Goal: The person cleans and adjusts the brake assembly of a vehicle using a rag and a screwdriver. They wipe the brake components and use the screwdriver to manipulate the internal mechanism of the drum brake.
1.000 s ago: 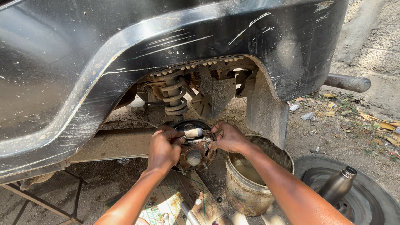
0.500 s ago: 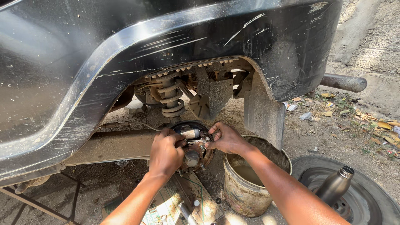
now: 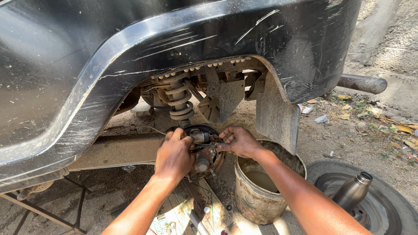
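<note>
Left hand (image 3: 174,152) cupped over brake assembly (image 3: 203,150) under wheel arch (image 3: 209,65); right hand (image 3: 238,141) pinched its right edge. Bucket (image 3: 257,200) close beside right forearm, spring (image 3: 180,102) above; little room.

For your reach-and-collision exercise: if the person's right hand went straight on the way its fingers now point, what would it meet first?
The right hand points left and already touches the brake assembly, so it would press into that, probably toward the left hand.
</note>
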